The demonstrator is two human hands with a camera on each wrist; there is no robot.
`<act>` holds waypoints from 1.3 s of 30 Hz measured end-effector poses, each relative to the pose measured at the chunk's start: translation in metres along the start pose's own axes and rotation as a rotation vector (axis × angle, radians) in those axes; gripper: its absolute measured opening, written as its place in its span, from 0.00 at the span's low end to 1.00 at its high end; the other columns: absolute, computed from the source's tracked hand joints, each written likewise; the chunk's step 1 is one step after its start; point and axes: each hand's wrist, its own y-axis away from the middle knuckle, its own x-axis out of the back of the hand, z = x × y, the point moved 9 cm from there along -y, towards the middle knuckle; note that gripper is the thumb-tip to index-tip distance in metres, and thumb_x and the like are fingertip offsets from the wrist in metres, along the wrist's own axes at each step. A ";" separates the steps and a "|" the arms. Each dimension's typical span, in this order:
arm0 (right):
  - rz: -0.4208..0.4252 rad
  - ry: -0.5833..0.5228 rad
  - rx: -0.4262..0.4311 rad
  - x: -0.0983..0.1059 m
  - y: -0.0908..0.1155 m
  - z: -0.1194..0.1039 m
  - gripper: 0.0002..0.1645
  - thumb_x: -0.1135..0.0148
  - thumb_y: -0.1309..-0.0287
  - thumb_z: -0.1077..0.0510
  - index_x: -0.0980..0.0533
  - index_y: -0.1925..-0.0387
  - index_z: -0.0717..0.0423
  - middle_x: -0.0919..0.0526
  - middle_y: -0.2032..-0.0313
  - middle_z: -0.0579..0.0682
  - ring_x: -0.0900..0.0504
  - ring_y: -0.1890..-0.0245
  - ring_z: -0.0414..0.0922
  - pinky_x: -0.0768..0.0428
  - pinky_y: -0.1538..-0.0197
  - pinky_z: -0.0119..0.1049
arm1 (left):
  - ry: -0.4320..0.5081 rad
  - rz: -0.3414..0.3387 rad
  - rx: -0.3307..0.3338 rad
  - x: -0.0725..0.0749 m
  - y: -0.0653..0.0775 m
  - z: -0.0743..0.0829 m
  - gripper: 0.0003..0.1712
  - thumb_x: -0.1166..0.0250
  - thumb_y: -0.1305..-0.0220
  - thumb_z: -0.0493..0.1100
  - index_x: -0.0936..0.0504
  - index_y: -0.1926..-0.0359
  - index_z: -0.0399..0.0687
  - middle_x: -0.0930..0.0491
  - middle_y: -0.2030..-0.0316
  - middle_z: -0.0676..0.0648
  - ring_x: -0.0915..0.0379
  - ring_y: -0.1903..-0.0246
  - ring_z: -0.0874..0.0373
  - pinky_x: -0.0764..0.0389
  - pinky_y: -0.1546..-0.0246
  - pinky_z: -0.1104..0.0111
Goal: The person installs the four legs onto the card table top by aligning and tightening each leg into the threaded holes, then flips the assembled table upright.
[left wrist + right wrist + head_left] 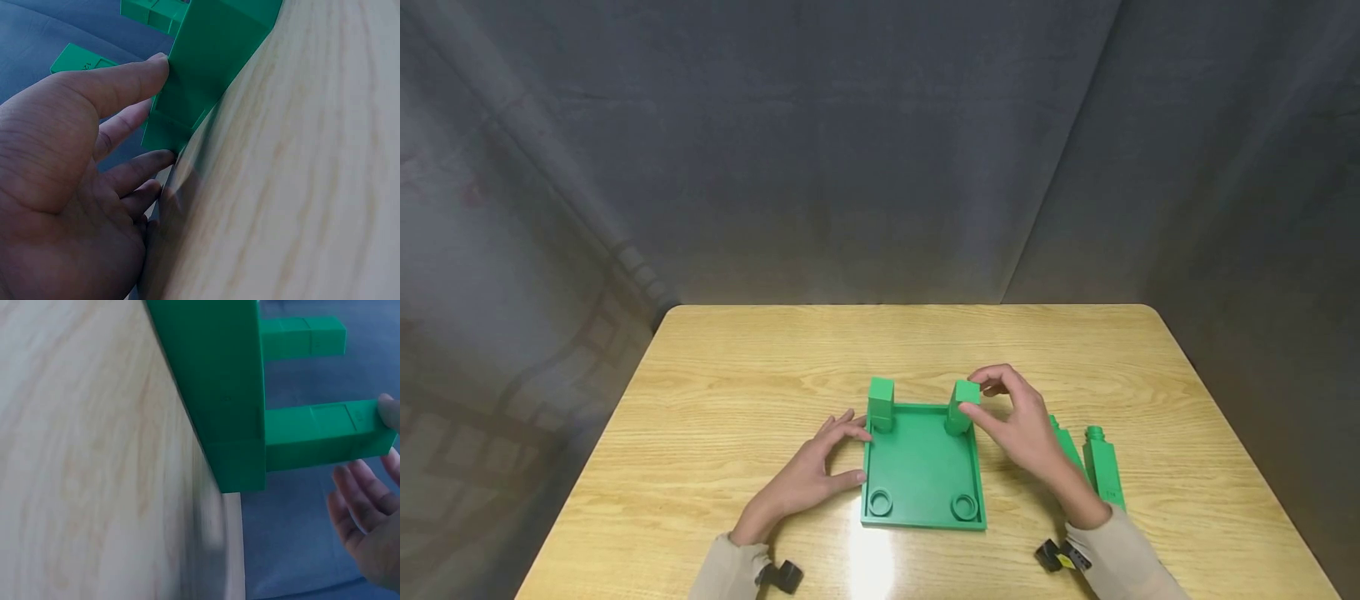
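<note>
A shallow green square tray with raised walls lies on the table. Two green square posts stand upright at its far corners, a left post and a right post. Round sockets show at both near corners. My right hand pinches the top of the right post between thumb and fingers; the right wrist view shows this post joined to the tray. Against the tray's left wall, the thumb and fingertips of my left hand rest with the fingers extended.
Two more green posts lie on the wooden table to the right: one post with a threaded-looking end, and another partly behind my right wrist. Grey curtains hang behind the table and at its sides.
</note>
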 end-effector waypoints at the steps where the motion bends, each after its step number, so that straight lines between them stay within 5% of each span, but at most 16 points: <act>1: 0.005 0.007 -0.003 0.000 0.000 0.000 0.24 0.19 0.38 0.67 0.20 0.44 0.56 0.12 0.47 0.47 0.17 0.51 0.42 0.18 0.44 0.33 | 0.000 0.000 0.000 0.000 0.000 0.000 0.28 0.22 0.29 0.48 0.20 0.32 0.60 0.33 0.17 0.43 0.57 0.14 0.27 0.61 0.23 0.19; 18: 0.029 -0.016 0.034 0.003 -0.001 -0.006 0.27 0.18 0.42 0.69 0.20 0.43 0.58 0.13 0.48 0.49 0.16 0.51 0.44 0.15 0.47 0.33 | -0.006 0.005 0.005 0.001 0.000 0.000 0.29 0.22 0.30 0.48 0.20 0.32 0.60 0.33 0.17 0.43 0.57 0.14 0.27 0.61 0.23 0.19; 27: 0.117 0.021 0.023 0.042 0.018 -0.014 0.37 0.22 0.43 0.74 0.21 0.31 0.59 0.13 0.48 0.58 0.16 0.49 0.40 0.21 0.44 0.25 | -0.014 -0.002 0.020 -0.001 -0.002 -0.001 0.28 0.22 0.30 0.49 0.20 0.32 0.62 0.33 0.17 0.45 0.58 0.14 0.26 0.60 0.24 0.18; 39: 0.183 0.178 -0.015 0.080 0.063 -0.001 0.39 0.20 0.46 0.76 0.20 0.33 0.60 0.13 0.50 0.51 0.19 0.49 0.28 0.27 0.41 0.16 | -0.007 0.000 0.033 0.000 -0.001 -0.004 0.28 0.22 0.30 0.49 0.20 0.32 0.64 0.35 0.16 0.46 0.61 0.14 0.27 0.61 0.23 0.19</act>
